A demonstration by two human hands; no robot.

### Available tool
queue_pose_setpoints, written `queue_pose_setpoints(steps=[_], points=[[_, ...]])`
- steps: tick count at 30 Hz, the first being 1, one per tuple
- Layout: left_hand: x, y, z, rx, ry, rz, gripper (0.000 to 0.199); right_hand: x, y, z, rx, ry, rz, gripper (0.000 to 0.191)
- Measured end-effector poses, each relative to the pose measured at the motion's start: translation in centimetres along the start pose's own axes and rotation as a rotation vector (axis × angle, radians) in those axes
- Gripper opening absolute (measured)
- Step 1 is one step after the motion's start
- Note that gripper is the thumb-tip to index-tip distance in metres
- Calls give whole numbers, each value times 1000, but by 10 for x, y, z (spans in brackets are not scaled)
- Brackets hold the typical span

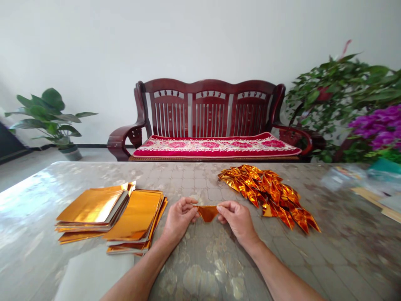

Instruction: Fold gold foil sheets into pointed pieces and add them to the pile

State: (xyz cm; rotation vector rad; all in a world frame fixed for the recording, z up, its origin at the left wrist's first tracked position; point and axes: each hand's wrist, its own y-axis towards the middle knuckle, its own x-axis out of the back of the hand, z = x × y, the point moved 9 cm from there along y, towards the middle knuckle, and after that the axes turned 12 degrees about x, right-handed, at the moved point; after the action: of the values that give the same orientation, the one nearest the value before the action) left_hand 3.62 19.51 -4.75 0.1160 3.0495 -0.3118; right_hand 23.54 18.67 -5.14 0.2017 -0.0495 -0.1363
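Between my two hands is a small folded piece of gold foil paper [208,213], its top edge straight and its lower part narrowing downward. My left hand [181,215] pinches its left end between thumb and fingers. At the right end, my right hand [234,215] pinches it the same way. To the left lie two stacks of flat gold foil sheets, a farther stack [90,205] and a nearer stack [136,213]. A heap of folded gold foil pieces [266,188] with pointed ends rests to the right, beyond my right hand.
A pale sheet [94,271] lies by my left forearm. On the patterned table [200,179], clear plastic bags [343,177] and flat cardboard-like pieces [376,200] sit at the far right. Behind stand a wooden bench [209,113], a potted plant [59,121] and purple flowers [380,125].
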Motion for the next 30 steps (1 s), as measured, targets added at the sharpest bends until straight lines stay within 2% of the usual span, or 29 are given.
queue_pose_setpoints(steps=[4, 10, 14, 18, 21, 30], points=[[1, 2, 0, 10, 42, -9, 30, 2, 0, 3, 40, -31, -11, 28], [8, 0, -10, -179, 195, -79, 13, 1, 4, 12, 141, -125, 47, 17], [8, -1, -14, -231, 342, -99, 4, -2, 5, 23, 276, -253, 121, 11], [2, -7, -23, -343, 463, -59, 7, -6, 3, 30, 362, -367, 179, 5], [-3, -12, -28, -420, 530, -29, 10, -10, -2, 41, 473, -443, 225, 7], [-9, -17, -32, -477, 598, 28, 17, -19, -11, 53, 669, -527, 346, 20]])
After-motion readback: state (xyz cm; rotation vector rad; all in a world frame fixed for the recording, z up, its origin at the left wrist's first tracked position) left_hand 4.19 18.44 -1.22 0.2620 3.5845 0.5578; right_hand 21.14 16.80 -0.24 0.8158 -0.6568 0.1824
